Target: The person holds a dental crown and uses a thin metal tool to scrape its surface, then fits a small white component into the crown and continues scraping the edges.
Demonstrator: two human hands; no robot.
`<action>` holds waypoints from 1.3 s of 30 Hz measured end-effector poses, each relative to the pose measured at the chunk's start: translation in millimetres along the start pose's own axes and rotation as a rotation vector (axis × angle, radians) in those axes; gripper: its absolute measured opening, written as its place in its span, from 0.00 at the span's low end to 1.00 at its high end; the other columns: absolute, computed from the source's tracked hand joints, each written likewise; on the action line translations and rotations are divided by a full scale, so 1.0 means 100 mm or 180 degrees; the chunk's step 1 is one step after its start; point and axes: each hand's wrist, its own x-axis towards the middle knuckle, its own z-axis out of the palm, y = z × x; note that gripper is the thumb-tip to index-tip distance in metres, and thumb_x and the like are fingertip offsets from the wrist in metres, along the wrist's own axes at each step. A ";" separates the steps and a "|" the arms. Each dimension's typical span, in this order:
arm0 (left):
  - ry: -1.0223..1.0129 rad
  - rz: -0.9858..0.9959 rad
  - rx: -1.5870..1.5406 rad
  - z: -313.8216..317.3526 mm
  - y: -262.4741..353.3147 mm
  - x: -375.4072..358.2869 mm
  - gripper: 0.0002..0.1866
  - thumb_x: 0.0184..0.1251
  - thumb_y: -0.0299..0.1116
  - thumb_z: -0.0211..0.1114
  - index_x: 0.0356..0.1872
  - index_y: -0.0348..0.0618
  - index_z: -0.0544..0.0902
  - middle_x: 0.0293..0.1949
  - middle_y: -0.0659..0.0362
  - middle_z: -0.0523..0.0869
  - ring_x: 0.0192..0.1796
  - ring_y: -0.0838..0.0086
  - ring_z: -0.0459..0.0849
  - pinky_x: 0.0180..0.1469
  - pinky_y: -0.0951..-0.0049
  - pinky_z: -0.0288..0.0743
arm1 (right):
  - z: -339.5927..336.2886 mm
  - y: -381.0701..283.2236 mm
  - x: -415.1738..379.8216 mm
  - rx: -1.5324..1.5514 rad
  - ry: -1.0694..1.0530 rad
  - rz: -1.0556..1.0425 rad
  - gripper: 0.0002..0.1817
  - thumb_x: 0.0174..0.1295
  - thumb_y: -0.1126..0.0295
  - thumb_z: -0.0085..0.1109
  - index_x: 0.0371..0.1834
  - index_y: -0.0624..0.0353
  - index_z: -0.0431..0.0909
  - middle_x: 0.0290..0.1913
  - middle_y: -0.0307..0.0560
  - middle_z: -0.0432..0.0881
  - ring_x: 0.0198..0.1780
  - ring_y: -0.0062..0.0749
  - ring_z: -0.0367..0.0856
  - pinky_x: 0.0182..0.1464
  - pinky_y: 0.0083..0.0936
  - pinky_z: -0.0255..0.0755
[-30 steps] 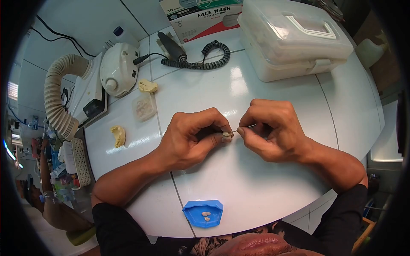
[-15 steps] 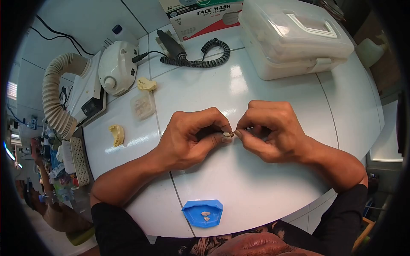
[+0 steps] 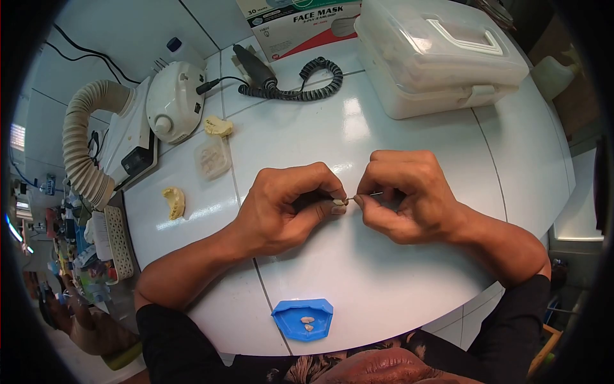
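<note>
Between the thumb and fingertips of my left hand (image 3: 281,203) is a small off-white piece like a dental crown (image 3: 338,202). My right hand (image 3: 409,195) pinches a thin metal rod (image 3: 377,193), possibly a bur. The rod's left tip meets or nearly meets the small piece; contact is too fine to make out. Both hands are above the white table, fingertips almost together. Nearer my body, a shallow blue tray (image 3: 281,313) holds two small pinkish-white pieces (image 3: 307,320).
Yellow dental casts (image 3: 174,203) and a small clear box (image 3: 213,159) lie left. Behind them stand a white control unit (image 3: 174,102) and a ribbed hose (image 3: 80,141). A corded handpiece (image 3: 256,67), face mask box (image 3: 307,29) and lidded case (image 3: 441,61) are at the back.
My right hand's grip has shifted slightly right along the rod, and more of the rod shows at both ends. My left hand stays nearly still with the small piece.
</note>
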 end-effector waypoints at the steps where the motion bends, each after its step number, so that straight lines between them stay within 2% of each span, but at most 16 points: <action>1: -0.0005 -0.0005 -0.0008 0.00 0.00 0.00 0.07 0.71 0.13 0.74 0.45 0.32 0.87 0.41 0.52 0.96 0.48 0.71 0.97 0.53 0.72 0.90 | 0.00 0.00 0.00 0.0000 0.0000 0.0035 0.03 0.55 0.77 0.70 0.29 0.62 0.83 0.25 0.45 0.80 0.22 0.33 0.78 0.26 0.33 0.70; 5: -0.0089 0.0008 0.0071 0.00 0.01 0.00 0.08 0.71 0.13 0.73 0.46 0.32 0.86 0.42 0.52 0.96 0.49 0.71 0.97 0.54 0.71 0.90 | 0.04 0.00 -0.01 0.0180 -0.0017 0.0015 0.04 0.55 0.77 0.70 0.29 0.63 0.83 0.25 0.46 0.80 0.22 0.34 0.76 0.25 0.31 0.68; 8: 0.0005 -0.0044 -0.0163 0.00 -0.05 -0.02 0.09 0.74 0.14 0.72 0.49 0.32 0.85 0.45 0.51 0.95 0.51 0.70 0.96 0.57 0.70 0.90 | -0.08 0.02 -0.01 -0.0222 -0.0007 -0.0226 0.04 0.58 0.77 0.70 0.30 0.63 0.83 0.25 0.43 0.80 0.23 0.26 0.75 0.25 0.27 0.65; 11: 0.0070 -0.0079 -0.0334 0.00 -0.06 -0.02 0.09 0.76 0.15 0.71 0.52 0.33 0.83 0.47 0.52 0.94 0.53 0.70 0.96 0.60 0.69 0.90 | -0.09 0.08 -0.01 0.0674 0.0383 0.0600 0.05 0.63 0.77 0.70 0.32 0.65 0.84 0.26 0.39 0.81 0.25 0.18 0.74 0.27 0.23 0.64; 14: 0.0042 -0.0198 -0.0430 -0.01 -0.05 -0.04 0.09 0.77 0.16 0.69 0.53 0.32 0.83 0.49 0.52 0.94 0.55 0.70 0.95 0.62 0.68 0.89 | -0.11 0.09 0.02 0.1107 0.0324 0.0884 0.05 0.67 0.76 0.70 0.33 0.65 0.85 0.28 0.37 0.83 0.29 0.13 0.74 0.29 0.20 0.64; 21: 0.0098 -0.0169 -0.0506 -0.01 -0.12 -0.02 0.10 0.74 0.15 0.67 0.53 0.30 0.82 0.54 0.49 0.95 0.59 0.69 0.94 0.66 0.68 0.87 | -0.11 0.06 0.02 0.0665 0.0148 0.0635 0.04 0.69 0.76 0.70 0.37 0.66 0.87 0.32 0.41 0.88 0.30 0.18 0.80 0.32 0.22 0.71; 27: 0.0108 -0.0061 -0.0422 -0.04 -0.11 -0.02 0.08 0.71 0.14 0.66 0.47 0.32 0.79 0.58 0.42 0.94 0.57 0.71 0.94 0.63 0.69 0.86 | -0.10 0.05 0.03 0.0620 0.0154 0.0576 0.03 0.67 0.77 0.70 0.36 0.66 0.87 0.32 0.43 0.88 0.29 0.19 0.80 0.31 0.23 0.72; 30: 0.0120 -0.0009 -0.0460 -0.03 -0.13 -0.02 0.07 0.71 0.14 0.65 0.45 0.33 0.77 0.57 0.42 0.94 0.56 0.72 0.93 0.61 0.69 0.86 | -0.10 0.04 0.04 0.0429 0.0106 0.0393 0.03 0.65 0.77 0.71 0.36 0.65 0.87 0.31 0.44 0.87 0.27 0.22 0.80 0.29 0.25 0.72; 36: 0.0105 -0.0100 -0.0406 -0.04 -0.11 -0.01 0.07 0.70 0.14 0.65 0.46 0.31 0.80 0.55 0.43 0.95 0.54 0.71 0.95 0.60 0.69 0.87 | -0.06 0.05 0.03 0.0164 -0.0004 0.0042 0.03 0.64 0.77 0.72 0.35 0.64 0.87 0.29 0.45 0.84 0.25 0.27 0.79 0.28 0.25 0.71; 39: 0.0087 -0.0118 -0.0331 -0.04 -0.08 -0.01 0.08 0.69 0.15 0.65 0.46 0.31 0.81 0.54 0.44 0.96 0.53 0.71 0.95 0.59 0.70 0.87 | -0.04 0.03 0.04 0.0193 0.0078 0.0124 0.03 0.64 0.77 0.73 0.35 0.64 0.87 0.29 0.45 0.84 0.25 0.27 0.79 0.27 0.26 0.71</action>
